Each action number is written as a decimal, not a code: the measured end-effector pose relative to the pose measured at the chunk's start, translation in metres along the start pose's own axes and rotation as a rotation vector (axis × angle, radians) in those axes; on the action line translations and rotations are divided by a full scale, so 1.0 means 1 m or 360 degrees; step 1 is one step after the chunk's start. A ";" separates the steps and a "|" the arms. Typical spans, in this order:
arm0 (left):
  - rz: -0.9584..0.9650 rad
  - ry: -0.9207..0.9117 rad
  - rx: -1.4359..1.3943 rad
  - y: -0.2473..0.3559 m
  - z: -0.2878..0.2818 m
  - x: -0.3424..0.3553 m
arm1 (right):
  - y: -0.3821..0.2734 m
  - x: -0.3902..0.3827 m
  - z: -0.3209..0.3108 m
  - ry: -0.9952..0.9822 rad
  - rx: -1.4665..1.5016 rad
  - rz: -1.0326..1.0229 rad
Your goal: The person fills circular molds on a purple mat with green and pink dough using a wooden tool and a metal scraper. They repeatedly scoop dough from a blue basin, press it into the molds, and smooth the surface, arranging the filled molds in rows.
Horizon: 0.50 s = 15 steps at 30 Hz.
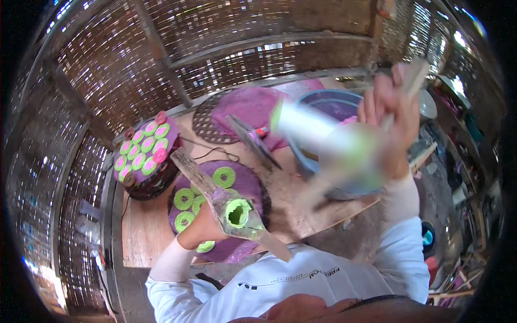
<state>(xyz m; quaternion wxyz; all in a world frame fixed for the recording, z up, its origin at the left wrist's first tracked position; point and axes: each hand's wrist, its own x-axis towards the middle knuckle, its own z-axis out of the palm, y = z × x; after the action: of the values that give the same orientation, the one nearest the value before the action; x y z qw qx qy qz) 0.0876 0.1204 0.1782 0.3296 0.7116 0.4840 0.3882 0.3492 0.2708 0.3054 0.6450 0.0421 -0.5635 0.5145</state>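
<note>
My left hand (205, 226) is closed on a wooden dough press (215, 199), a flat board with long narrow ends. In its middle is a round hole lined with bright green dough (246, 205). Under and beside it lies a round purple sheet (244, 171) carrying several ridged green dough rings (224, 177). Up at the right, my right hand (392, 105) grips the wooden handle of a plunger (309, 126). The plunger has a pale cylinder with green on it, strongly smeared by motion, above the blue tub. Its exact shape cannot be made out.
A blue tub (329, 96) with pink stuff inside stands on the wooden table (142, 237). To the left, a dark round stand (148, 185) bears several green and pink rings. Farther back lie a pink sheet (247, 107), a woven tray (203, 119) and a dark-edged tool (253, 141).
</note>
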 end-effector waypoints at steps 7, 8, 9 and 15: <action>0.0774 0.0836 -0.0781 0.049 0.084 0.137 | 0.057 0.029 -0.078 0.0897 0.0363 0.0135; 0.0888 0.1033 -0.0717 0.049 0.089 0.151 | 0.060 0.023 -0.075 0.0878 0.0603 0.0398; 0.1040 0.1253 -0.0555 0.045 0.088 0.161 | 0.066 0.016 -0.086 0.0600 0.0535 0.0594; 0.1085 0.1784 0.0442 0.039 0.063 0.181 | 0.090 -0.043 -0.193 -0.0984 -0.1018 0.1835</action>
<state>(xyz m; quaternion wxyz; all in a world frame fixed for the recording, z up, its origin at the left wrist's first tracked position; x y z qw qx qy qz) 0.2010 0.2728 0.2228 -0.2073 0.5513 0.3754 0.7157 0.4248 0.4087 0.1551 0.0636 -0.3086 -0.7754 0.5472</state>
